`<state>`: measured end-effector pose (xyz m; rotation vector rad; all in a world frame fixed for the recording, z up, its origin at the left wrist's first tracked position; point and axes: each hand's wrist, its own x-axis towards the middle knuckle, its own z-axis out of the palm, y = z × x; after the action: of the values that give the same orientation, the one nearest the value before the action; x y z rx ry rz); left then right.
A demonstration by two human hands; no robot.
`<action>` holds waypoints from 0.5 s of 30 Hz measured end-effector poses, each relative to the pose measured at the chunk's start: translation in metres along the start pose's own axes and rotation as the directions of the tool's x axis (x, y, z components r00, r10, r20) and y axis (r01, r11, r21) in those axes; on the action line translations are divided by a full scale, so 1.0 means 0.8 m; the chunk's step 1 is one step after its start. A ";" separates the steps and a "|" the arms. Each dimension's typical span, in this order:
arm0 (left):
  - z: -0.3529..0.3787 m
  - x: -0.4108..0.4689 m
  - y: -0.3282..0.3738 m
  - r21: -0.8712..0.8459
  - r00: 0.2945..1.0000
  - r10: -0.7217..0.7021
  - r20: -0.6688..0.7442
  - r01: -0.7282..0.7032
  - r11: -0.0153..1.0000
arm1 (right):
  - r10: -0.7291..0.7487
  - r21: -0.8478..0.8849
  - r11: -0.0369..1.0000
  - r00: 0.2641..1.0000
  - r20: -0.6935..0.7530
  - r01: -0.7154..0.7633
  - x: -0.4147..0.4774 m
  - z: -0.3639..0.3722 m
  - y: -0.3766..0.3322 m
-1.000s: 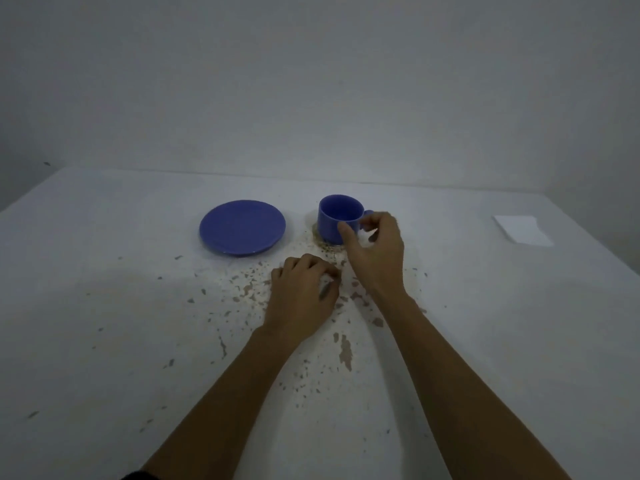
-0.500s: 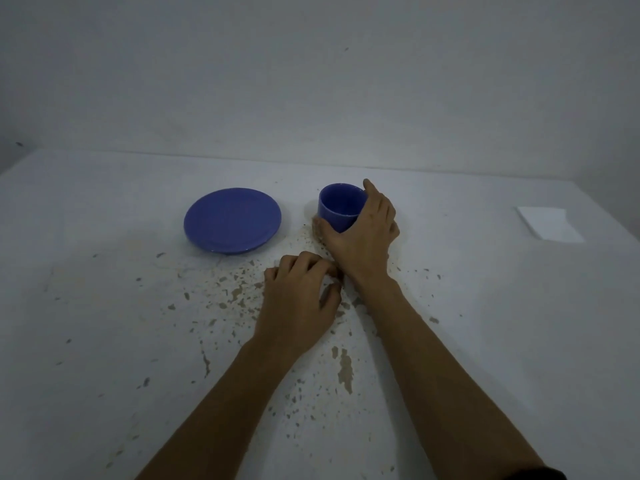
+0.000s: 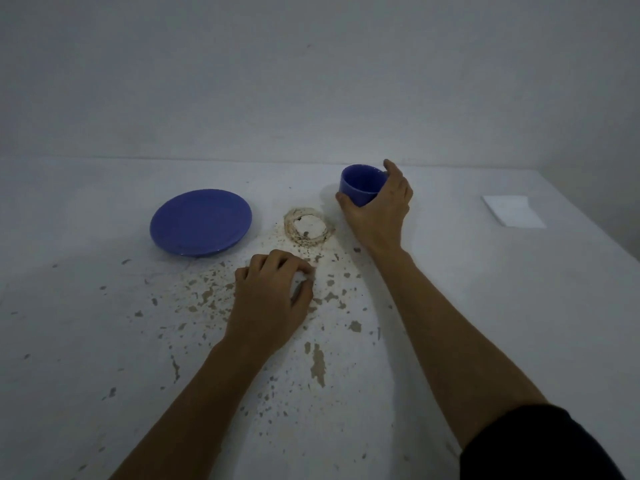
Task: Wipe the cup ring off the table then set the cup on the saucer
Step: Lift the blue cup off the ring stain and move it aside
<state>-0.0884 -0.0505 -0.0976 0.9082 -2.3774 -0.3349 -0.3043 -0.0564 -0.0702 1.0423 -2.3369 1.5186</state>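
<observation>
Your right hand has carried the cup right of the ring, fingers wrapped round it. Stain exposed beside the saucer; your left hand, fisted on something white, can wipe.

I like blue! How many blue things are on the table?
2. The saucer sits left of the brown ring; the cup is right of it, in the right hand.
</observation>
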 end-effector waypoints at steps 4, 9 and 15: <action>-0.001 0.001 0.001 0.000 1.000 -0.017 0.019 0.017 1.000 | 0.089 -0.023 0.996 0.996 -0.031 -0.090 0.041 -0.022 0.034; 0.000 0.004 0.001 -0.002 0.998 -0.047 0.043 0.047 0.999 | 0.115 -0.044 0.992 0.991 -0.066 -0.118 0.081 -0.046 0.068; 0.001 0.006 0.002 -0.008 0.996 -0.071 0.044 0.072 0.997 | 0.146 -0.015 0.989 0.989 -0.023 -0.146 0.103 -0.053 0.088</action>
<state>-0.0926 -0.0524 -0.0960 0.9932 -2.3852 -0.3975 -0.4197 -0.0413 -0.0621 0.8629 -2.4546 1.5487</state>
